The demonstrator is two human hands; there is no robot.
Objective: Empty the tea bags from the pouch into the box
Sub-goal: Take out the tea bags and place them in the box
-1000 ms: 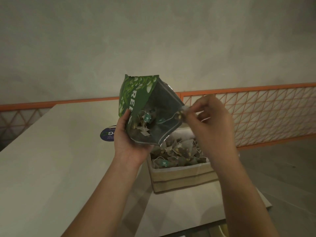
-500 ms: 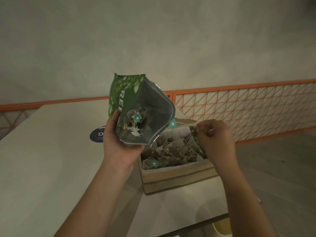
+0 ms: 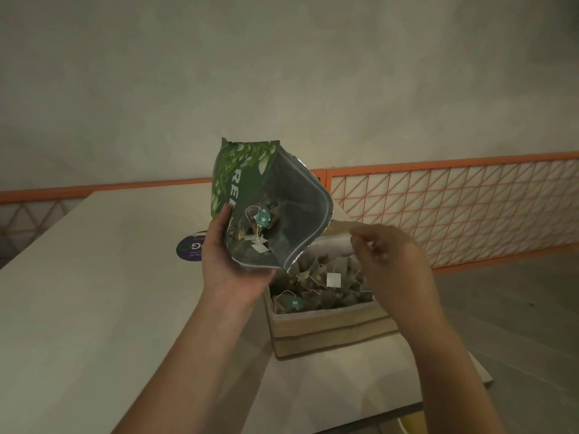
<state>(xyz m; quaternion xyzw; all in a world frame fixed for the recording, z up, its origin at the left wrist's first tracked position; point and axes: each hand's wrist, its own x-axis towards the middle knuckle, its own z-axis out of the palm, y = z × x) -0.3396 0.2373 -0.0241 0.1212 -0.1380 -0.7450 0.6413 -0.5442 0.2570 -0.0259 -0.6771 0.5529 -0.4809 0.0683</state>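
Note:
My left hand point(image 3: 225, 264) grips a green pouch point(image 3: 247, 180) from below, tilted so its open silver mouth faces me. A few tea bags point(image 3: 261, 219) with teal and white tags lie inside it. Just to the right, on the table, stands a tan cardboard box point(image 3: 329, 327) holding several dark tea bags point(image 3: 313, 286); a white tag lies on top of them. My right hand point(image 3: 394, 261) hovers over the box's right side with curled fingers, thumb and forefinger pinching what looks like a tea bag. The pouch's lip overlaps the box's back left corner.
The pale table point(image 3: 109, 292) stretches left and back; its right edge runs close beside the box. A round purple sticker point(image 3: 188, 249) lies behind my left hand. An orange lattice railing point(image 3: 454, 208) lines the wall. Something yellow point(image 3: 410, 426) shows below the table edge.
My right hand pulled a tea bag out of the pouch's mouth and carried it right and down over the box. A white tag now lies in the box. The pouch stayed tilted in my left hand.

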